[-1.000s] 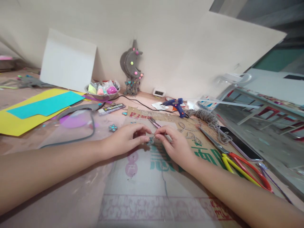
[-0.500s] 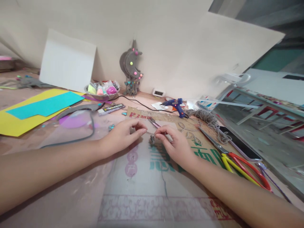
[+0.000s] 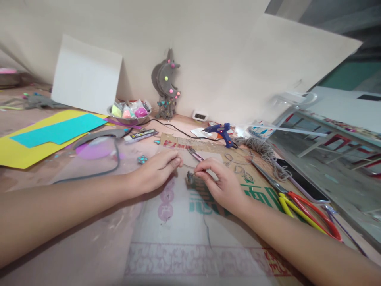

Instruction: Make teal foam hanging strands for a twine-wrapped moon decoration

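My left hand (image 3: 157, 169) is closed, its thumb and fingertips pinched on the end of a thin grey strand of yarn (image 3: 188, 166). The strand stretches across to my right hand (image 3: 218, 180), which is pinched too. At my right fingertips hangs a small grey yarn-wrapped piece (image 3: 189, 177); its exact shape is too small to make out. A loose tail of yarn (image 3: 207, 232) trails below over the cardboard sheet (image 3: 166, 254). Just behind my right hand lies a utility knife (image 3: 195, 154). A small turquoise star-shaped piece (image 3: 142, 159) rests near my left hand.
A blue glue gun (image 3: 222, 131) stands behind my hands. On the right lie a yarn bundle (image 3: 258, 149), scissors (image 3: 311, 214) and a phone (image 3: 303, 180). Yellow paper (image 3: 18, 157) and a bowl (image 3: 127, 120) of clay packets are left. A grey moon ornament (image 3: 163, 81) hangs at the wall.
My left thumb and fingers have closed together on the strand, where they were more loosely curved before. The small grey piece has turned slightly. My right hand has hardly moved.
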Available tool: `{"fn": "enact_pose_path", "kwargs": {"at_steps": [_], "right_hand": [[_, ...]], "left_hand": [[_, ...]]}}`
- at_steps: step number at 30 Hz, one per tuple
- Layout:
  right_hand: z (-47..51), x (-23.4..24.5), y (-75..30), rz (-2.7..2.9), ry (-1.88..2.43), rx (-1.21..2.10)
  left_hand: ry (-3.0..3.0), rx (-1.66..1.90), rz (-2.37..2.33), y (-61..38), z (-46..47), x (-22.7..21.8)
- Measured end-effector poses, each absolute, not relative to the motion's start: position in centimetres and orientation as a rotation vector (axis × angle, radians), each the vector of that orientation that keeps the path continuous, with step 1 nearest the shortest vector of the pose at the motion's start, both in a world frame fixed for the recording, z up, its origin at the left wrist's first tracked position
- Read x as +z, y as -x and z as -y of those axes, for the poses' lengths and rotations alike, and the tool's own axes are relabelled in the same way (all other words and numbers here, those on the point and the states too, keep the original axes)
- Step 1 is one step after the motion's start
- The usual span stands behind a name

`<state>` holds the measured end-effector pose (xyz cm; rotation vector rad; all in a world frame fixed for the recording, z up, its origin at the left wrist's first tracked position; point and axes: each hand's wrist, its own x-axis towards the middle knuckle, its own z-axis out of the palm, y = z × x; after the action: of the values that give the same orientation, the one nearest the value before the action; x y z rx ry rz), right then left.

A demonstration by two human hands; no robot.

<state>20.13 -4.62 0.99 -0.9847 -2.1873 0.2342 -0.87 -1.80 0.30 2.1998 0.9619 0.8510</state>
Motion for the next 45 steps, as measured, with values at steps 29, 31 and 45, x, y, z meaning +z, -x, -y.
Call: {"fn": "enact_pose_path", "kwargs": {"at_steps": [29, 31, 45], "right_hand": [[4.61, 0.98, -20.27, 2.206, 0.883, 0.198], [4.62, 0.96, -20.28, 2.213, 0.865, 0.206], [4.36, 0.88, -20.17, 2.21, 0.995, 0.377]], "left_hand": [[-2.193, 0.719, -0.939, 0.86, 1.33, 0.01], [-2.259, 0.738, -0.872, 0.87, 1.36, -0.02], [-2.298, 0.674, -0.748, 0.67, 1.36, -0.11]]}}
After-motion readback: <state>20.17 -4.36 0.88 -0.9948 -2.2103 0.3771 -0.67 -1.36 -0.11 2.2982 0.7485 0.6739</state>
